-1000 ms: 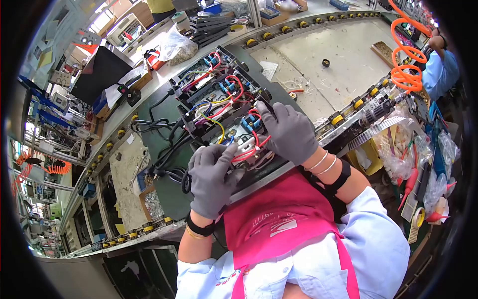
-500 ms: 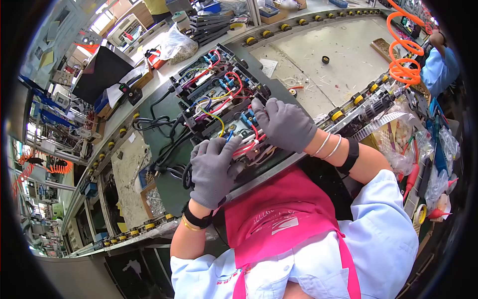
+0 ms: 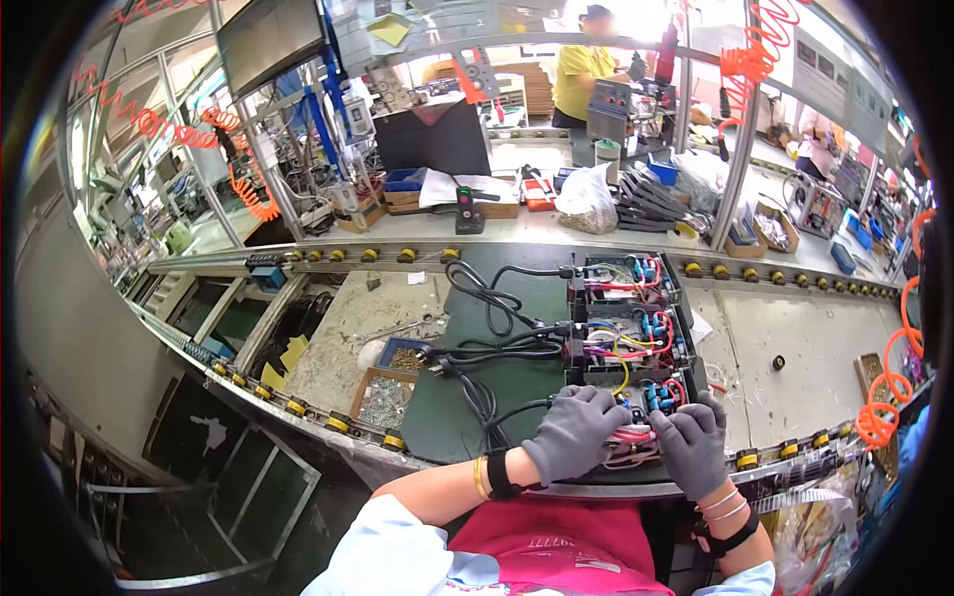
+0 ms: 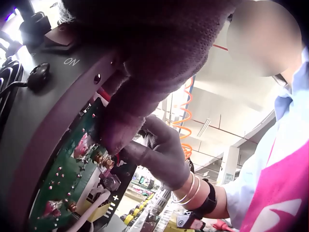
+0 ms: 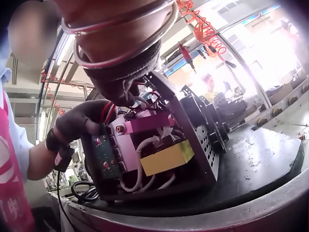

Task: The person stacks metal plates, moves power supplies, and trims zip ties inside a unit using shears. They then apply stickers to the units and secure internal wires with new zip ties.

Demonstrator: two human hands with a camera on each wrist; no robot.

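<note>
Three open electrical units with black frames, circuit boards and coloured wires stand in a row on a dark green board (image 3: 467,397). Both grey-gloved hands work in the nearest unit (image 5: 166,164). My left hand (image 3: 576,434) curls over its left end panel (image 4: 72,82), marked ON, with a fingertip by the brass screws (image 4: 103,160) on the green circuit board (image 4: 60,181). At the opposite end, my right hand (image 3: 691,447) reaches down with bent fingers among red wires (image 5: 108,112); I cannot tell what they grip. The middle unit (image 3: 621,338) and far unit (image 3: 618,283) stand beyond.
Black power cords (image 3: 482,348) lie coiled left of the units. Small parts fill a tray (image 3: 360,389) at the left. Roller rails (image 3: 338,425) edge the bench, and an orange coiled hose (image 3: 879,422) hangs at the right. Another person (image 3: 576,74) stands across the line.
The head view has turned and lifted, showing more of the far workbench. Both hands stay at the nearest unit; the right hand has shifted slightly at its end.
</note>
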